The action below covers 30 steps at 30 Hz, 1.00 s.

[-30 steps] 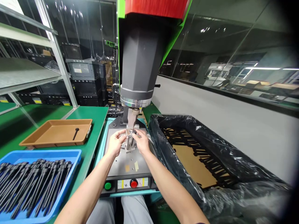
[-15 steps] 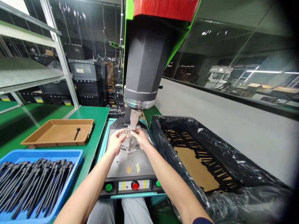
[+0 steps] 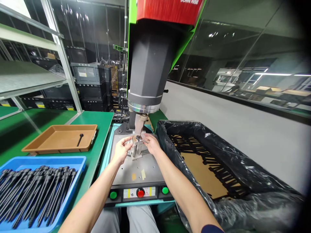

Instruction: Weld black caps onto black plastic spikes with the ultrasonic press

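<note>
A small black round-headed part (image 3: 138,138) sits at the top of the metal fixture (image 3: 136,152), right below the machine's metal horn (image 3: 139,124). My left hand (image 3: 122,150) is at the fixture's left side, thumb and forefinger curled toward each other around something thin and pale that I cannot make out. On the other side, my right hand (image 3: 151,144) is open, its fingers stretched toward the fixture's top and holding nothing I can see. The grey base plate (image 3: 128,174) lies under both hands.
A blue tray (image 3: 82,161) of black long-stemmed parts is at left, below a brown tray (image 3: 60,149) holding one such part. A plastic-lined box (image 3: 167,145) with black parts on cardboard stands at right. Green buttons (image 3: 113,195) and a red button (image 3: 140,193) line the front.
My right hand has let go of the black part and moved slightly right, its fingers opening. The black head now shows in the fixture. My left hand has stayed nearly in place.
</note>
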{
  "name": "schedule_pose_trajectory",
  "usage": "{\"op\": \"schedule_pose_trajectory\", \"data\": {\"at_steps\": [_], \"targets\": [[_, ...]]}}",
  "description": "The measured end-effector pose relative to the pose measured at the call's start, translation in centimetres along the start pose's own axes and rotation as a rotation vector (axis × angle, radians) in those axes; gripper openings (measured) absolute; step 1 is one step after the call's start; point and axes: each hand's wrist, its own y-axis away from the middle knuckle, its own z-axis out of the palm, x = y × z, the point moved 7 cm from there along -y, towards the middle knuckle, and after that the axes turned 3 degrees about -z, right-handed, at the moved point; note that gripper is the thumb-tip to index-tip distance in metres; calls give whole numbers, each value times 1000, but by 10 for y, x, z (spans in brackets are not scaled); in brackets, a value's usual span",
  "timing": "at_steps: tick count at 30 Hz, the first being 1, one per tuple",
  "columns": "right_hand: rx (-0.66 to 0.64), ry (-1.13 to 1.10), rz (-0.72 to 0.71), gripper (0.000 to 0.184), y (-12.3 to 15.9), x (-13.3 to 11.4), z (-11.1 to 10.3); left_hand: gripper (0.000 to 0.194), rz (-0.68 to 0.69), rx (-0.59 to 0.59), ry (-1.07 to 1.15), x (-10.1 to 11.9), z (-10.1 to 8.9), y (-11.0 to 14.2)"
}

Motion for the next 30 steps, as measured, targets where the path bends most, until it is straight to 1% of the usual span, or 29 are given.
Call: {"op": "schedule_pose_trajectory", "data": {"at_steps": [3,6,7,9,13,16,18,20,26,30], "targets": [[34,-29,-18,16,-13,-11,-8,53,-11,15,-12,-2,1,0],[46,-36,-34,18,-24,-21,-11,56,-4,26,-6,-2,5,0],[48,-27,-22,20,-26,-21,-13,56,4,27,-5,-1,6,0],[48,8,44,20,-25,-13,-17,57,9,34,-15,-2,7,-1],[28,71,220,18,-6,18,-27,58,-1,44,-45,-5,7,-2],[-46,55,279,25,16,31,-27,62,-1,30,-56,-6,6,-3],[-108,36,299,29,30,35,-25,63,-5,31,-55,-5,6,-2],[-146,30,308,30,42,36,-25,63,1,34,-41,-3,6,-2],[-155,67,319,22,67,44,-36,62,-16,35,-4,0,7,1],[-181,81,335,22,80,51,-39,66,-43,-6,42,-3,7,2]]}}
